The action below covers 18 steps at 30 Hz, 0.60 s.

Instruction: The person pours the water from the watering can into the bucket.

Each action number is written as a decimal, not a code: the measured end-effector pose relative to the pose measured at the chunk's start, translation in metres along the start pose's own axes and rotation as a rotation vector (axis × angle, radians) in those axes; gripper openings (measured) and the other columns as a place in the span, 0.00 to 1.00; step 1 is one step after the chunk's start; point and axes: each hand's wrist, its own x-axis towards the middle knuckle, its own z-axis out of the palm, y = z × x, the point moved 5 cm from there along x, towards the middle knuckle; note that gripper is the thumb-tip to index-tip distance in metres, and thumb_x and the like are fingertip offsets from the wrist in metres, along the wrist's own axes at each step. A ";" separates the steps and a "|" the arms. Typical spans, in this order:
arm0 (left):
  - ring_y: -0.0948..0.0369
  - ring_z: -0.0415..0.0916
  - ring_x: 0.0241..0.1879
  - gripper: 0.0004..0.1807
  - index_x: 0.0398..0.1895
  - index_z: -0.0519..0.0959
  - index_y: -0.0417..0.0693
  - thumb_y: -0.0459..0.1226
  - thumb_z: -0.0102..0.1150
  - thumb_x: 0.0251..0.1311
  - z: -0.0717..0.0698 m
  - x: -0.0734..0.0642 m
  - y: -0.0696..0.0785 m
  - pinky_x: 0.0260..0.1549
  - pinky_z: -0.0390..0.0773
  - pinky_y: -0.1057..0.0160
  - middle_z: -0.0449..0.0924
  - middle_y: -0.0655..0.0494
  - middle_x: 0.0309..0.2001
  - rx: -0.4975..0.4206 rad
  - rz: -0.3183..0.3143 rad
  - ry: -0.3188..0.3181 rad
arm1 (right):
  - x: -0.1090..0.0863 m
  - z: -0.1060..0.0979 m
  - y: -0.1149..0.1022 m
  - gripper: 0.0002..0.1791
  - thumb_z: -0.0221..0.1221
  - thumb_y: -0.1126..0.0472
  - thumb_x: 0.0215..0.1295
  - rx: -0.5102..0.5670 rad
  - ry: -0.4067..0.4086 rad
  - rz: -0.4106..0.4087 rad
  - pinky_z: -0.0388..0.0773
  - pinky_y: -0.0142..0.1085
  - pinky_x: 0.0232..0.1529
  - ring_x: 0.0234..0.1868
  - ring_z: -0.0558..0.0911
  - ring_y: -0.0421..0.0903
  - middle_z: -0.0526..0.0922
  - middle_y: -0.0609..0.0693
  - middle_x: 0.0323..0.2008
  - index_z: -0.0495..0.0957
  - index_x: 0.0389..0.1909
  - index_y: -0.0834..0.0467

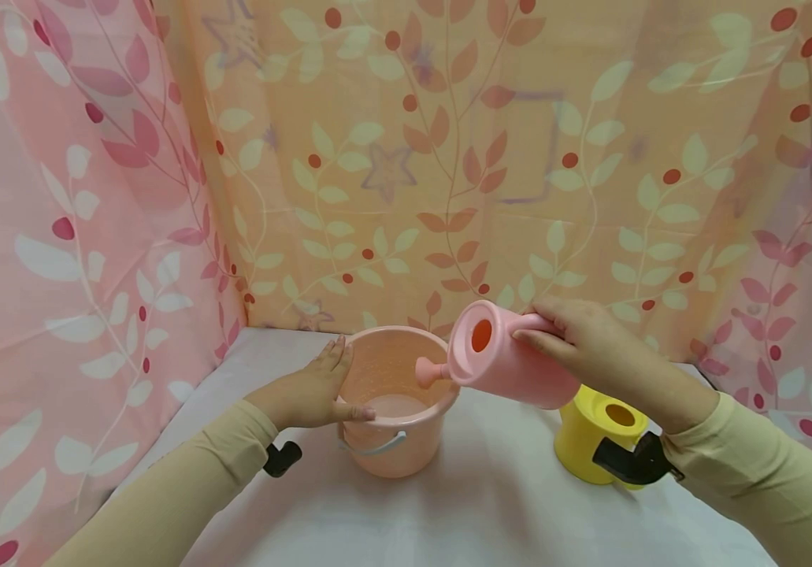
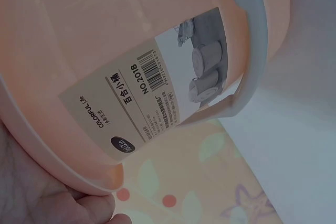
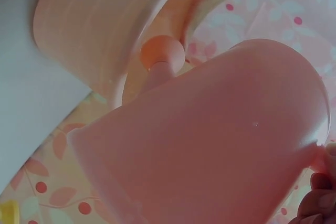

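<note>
A peach-coloured plastic bucket (image 1: 409, 445) stands upright on the white surface, its pale blue handle (image 1: 380, 447) hanging down in front. My left hand (image 1: 313, 387) rests on the bucket's left rim, fingers extended and thumb along the near edge. With my right hand (image 1: 579, 339) I grip the handle of a pink watering can (image 1: 526, 366), which tilts toward the bucket. Its flared sprinkler head (image 3: 163, 51) reaches over the bucket's right rim. Whether water is flowing out, I cannot tell. A printed label (image 2: 147, 82) shows on the bucket in the left wrist view.
Behind my right forearm, a yellow watering can (image 1: 583, 447) stands on the white-covered table (image 1: 448, 528). Leaf-patterned curtains (image 1: 406, 181) enclose the back and both sides. Black wrist mounts (image 1: 281, 458) stick out from both sleeves.
</note>
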 end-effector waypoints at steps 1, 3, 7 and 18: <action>0.47 0.29 0.70 0.66 0.70 0.39 0.33 0.74 0.44 0.43 0.000 0.000 0.000 0.65 0.45 0.49 0.30 0.38 0.71 0.001 -0.007 0.000 | 0.000 0.000 0.000 0.06 0.62 0.56 0.57 0.005 -0.004 0.003 0.75 0.34 0.28 0.29 0.74 0.43 0.76 0.43 0.25 0.76 0.29 0.53; 0.47 0.29 0.70 0.66 0.70 0.39 0.34 0.74 0.44 0.42 0.000 0.000 0.000 0.65 0.45 0.49 0.31 0.38 0.71 -0.001 -0.009 0.003 | 0.000 0.000 0.000 0.06 0.62 0.56 0.57 0.012 -0.010 0.004 0.75 0.35 0.28 0.29 0.74 0.43 0.76 0.43 0.26 0.76 0.29 0.53; 0.47 0.29 0.70 0.65 0.70 0.39 0.33 0.74 0.44 0.43 -0.001 0.000 0.000 0.65 0.45 0.49 0.31 0.38 0.71 0.000 -0.006 0.007 | 0.000 0.000 -0.001 0.06 0.62 0.56 0.57 0.009 -0.010 -0.002 0.75 0.34 0.28 0.29 0.74 0.42 0.75 0.43 0.25 0.76 0.28 0.52; 0.45 0.29 0.70 0.65 0.69 0.39 0.32 0.73 0.46 0.44 -0.001 -0.001 0.002 0.65 0.45 0.48 0.31 0.36 0.70 -0.013 0.002 0.006 | 0.000 -0.003 -0.005 0.06 0.62 0.57 0.57 -0.018 -0.004 -0.023 0.73 0.33 0.28 0.28 0.73 0.42 0.73 0.42 0.23 0.74 0.26 0.51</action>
